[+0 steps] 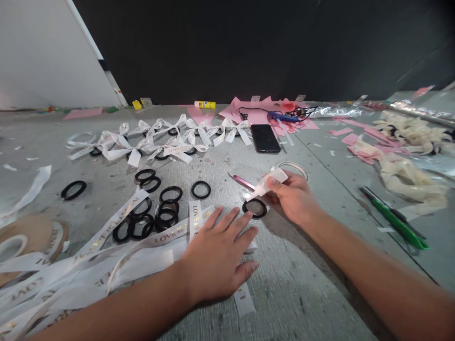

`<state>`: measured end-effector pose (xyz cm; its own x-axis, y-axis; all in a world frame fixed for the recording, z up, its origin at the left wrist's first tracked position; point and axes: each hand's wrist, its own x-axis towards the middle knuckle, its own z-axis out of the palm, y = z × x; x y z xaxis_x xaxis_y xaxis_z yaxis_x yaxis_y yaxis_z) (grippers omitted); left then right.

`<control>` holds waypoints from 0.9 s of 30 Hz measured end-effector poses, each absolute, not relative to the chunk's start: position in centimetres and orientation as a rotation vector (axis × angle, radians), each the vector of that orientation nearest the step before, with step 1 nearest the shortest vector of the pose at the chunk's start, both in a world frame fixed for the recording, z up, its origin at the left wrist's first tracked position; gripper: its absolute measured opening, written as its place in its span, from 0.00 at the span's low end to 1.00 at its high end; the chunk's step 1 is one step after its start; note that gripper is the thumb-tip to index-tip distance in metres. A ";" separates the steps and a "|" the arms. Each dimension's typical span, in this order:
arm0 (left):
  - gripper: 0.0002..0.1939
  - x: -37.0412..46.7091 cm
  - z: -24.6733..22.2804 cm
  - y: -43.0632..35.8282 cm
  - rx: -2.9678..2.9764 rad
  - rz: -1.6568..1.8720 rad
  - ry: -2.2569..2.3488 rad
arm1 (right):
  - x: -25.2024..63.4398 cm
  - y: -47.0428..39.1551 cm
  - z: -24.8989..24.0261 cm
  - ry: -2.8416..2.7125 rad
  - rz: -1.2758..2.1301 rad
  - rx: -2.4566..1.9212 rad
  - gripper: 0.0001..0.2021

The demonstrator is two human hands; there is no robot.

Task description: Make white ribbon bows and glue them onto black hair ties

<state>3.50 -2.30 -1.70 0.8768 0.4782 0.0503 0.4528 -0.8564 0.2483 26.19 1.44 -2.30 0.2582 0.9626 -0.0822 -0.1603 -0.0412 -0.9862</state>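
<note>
Fingers outstretched, my left hand (pixel 221 251) lies flat over white printed ribbon strips (pixel 194 219), one end showing below the palm (pixel 244 300). My right hand (pixel 289 192) pinches a folded piece of white ribbon (pixel 265 185) between thumb and fingers. Just below that ribbon is a black ring (pixel 255 208); whether the ribbon is joined to it I cannot tell. A pink pen-like tool (pixel 243 182) lies left of the right hand, and a pale ring-shaped roll (pixel 292 169) sits behind it. Several loose black rings (pixel 167 213) lie beyond my left hand.
A row of white ribbon bows (pixel 170 142) with black rings stretches along the back. Behind my right hand lies a black phone (pixel 265 139). On the right are a green-handled cutter (pixel 398 220) and cream fabric strips (pixel 408 177). A ribbon roll (pixel 39 237) rests at the left.
</note>
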 end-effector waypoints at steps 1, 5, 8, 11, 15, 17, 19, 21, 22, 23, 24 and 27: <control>0.30 3.5 -1.7 -2.3 2.819 0.161 0.708 | 26.1 1.4 -2.2 -0.849 1.121 -1.257 0.15; 0.30 3.5 -1.7 -2.3 2.822 0.165 0.708 | 25.9 1.5 -2.0 -0.778 1.113 -1.234 0.15; 0.30 3.5 -1.7 -2.3 2.820 0.164 0.705 | 25.9 1.7 -2.0 -0.754 1.116 -1.208 0.16; 0.30 3.5 -1.6 -2.3 2.811 0.157 0.708 | 26.1 1.9 -2.1 -0.739 1.050 -1.171 0.15; 0.29 3.5 -1.6 -2.3 2.807 0.161 0.718 | 26.3 2.1 -1.8 -0.724 1.040 -1.163 0.13; 0.30 3.5 -1.6 -2.3 2.808 0.164 0.718 | 26.3 2.1 -1.6 -0.735 1.081 -1.171 0.15; 0.30 3.5 -1.6 -2.3 2.808 0.161 0.713 | 26.3 2.0 -1.3 -0.745 1.146 -1.139 0.18; 0.30 3.4 -1.6 -2.3 2.806 0.157 0.709 | 26.4 1.9 -1.1 -0.737 1.241 -1.093 0.20; 0.30 3.4 -1.6 -2.3 2.806 0.155 0.708 | 26.5 1.8 -1.1 -0.731 1.287 -1.078 0.21; 0.29 3.4 -1.6 -2.3 2.806 0.156 0.708 | 26.7 1.8 -1.1 -0.731 1.321 -1.073 0.22; 0.29 3.4 -1.6 -2.2 2.807 0.156 0.709 | 26.8 1.8 -1.1 -0.738 1.340 -1.075 0.21; 0.29 3.4 -1.6 -2.2 2.808 0.156 0.714 | 27.0 1.9 -1.6 -0.818 1.319 -1.086 0.19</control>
<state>3.45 -2.21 -1.59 0.8750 0.4822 0.0443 0.4566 -0.8520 0.2562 26.96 1.86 -1.61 0.1152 0.9865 -0.1168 -0.3341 -0.0722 -0.9397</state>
